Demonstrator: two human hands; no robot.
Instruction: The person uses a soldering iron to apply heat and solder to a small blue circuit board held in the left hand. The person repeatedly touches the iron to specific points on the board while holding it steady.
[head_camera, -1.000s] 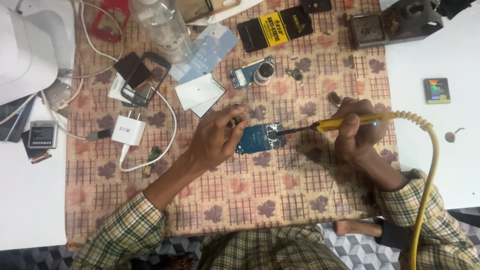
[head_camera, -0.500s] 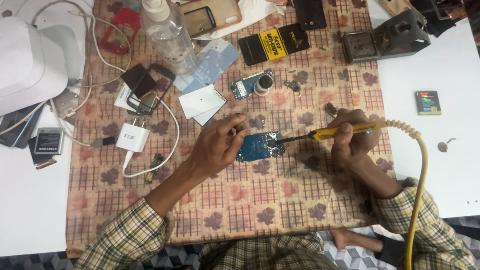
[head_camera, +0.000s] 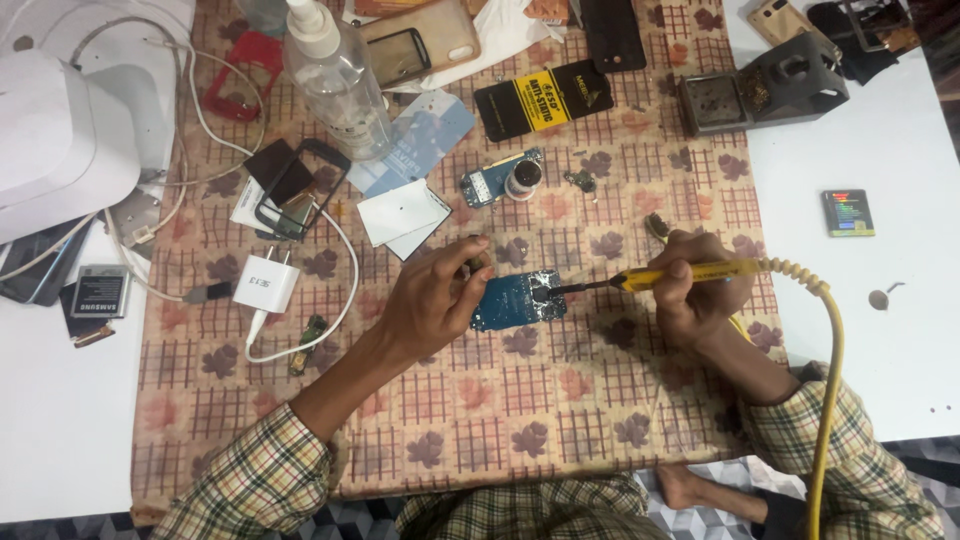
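Note:
A small blue circuit board (head_camera: 518, 298) lies on the patterned cloth (head_camera: 480, 420) in the middle. My left hand (head_camera: 435, 298) rests at its left edge, fingertips pinching something small and dark above the board. My right hand (head_camera: 695, 285) grips a yellow soldering iron (head_camera: 700, 271) like a pen. Its dark tip touches the board's right end. A yellow coiled cable (head_camera: 828, 370) runs from the iron down past my right sleeve.
A clear spray bottle (head_camera: 335, 75), a white charger with cable (head_camera: 265, 284), another small board (head_camera: 492, 180) and cards lie behind the board. A black iron stand (head_camera: 765, 85) sits at the back right. A white machine (head_camera: 60, 140) stands far left. A small battery (head_camera: 848, 212) lies right.
The view has shifted a little, so everything sits lower in the frame. Both hands stay at the blue board with the iron tip against it.

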